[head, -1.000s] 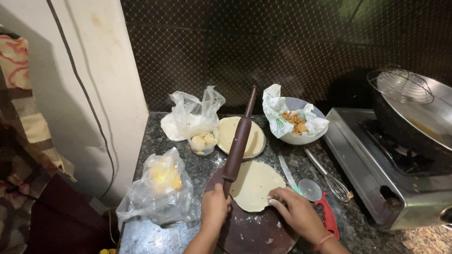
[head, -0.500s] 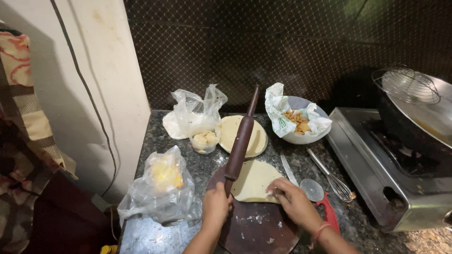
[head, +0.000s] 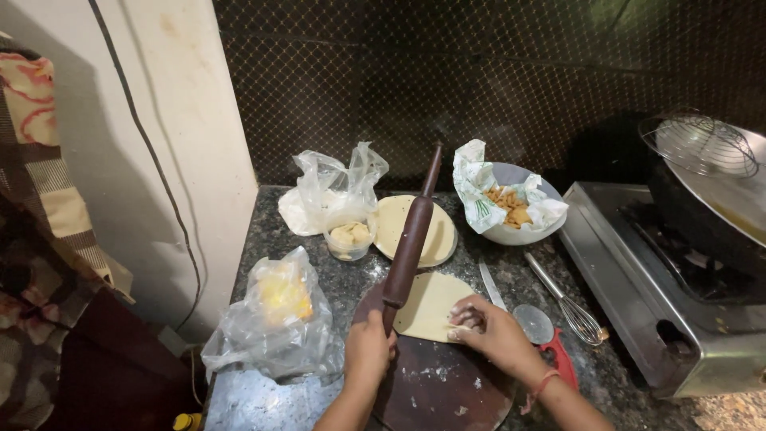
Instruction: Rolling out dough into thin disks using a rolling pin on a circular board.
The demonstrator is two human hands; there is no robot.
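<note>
My left hand (head: 369, 349) grips the near handle of a dark wooden rolling pin (head: 408, 243), which slants up and away over the counter. My right hand (head: 488, 329) rests with floury fingers on the near right edge of a flat round of dough (head: 428, 305). The dough lies on the far part of a round dark rolling board (head: 435, 391) dusted with flour. Behind it a stack of rolled rounds (head: 396, 225) sits on a plate.
A white bowl (head: 511, 231) lined with paper holds fried pieces. A knife (head: 491, 286), whisk (head: 565, 302), small lid (head: 533, 323), plastic cup of dough balls (head: 350, 239), two plastic bags (head: 275, 319) and a stove (head: 638, 279) with a pan crowd the granite counter.
The pin's near end has shifted slightly left off the dough. My right hand moved onto the dough's near edge.
</note>
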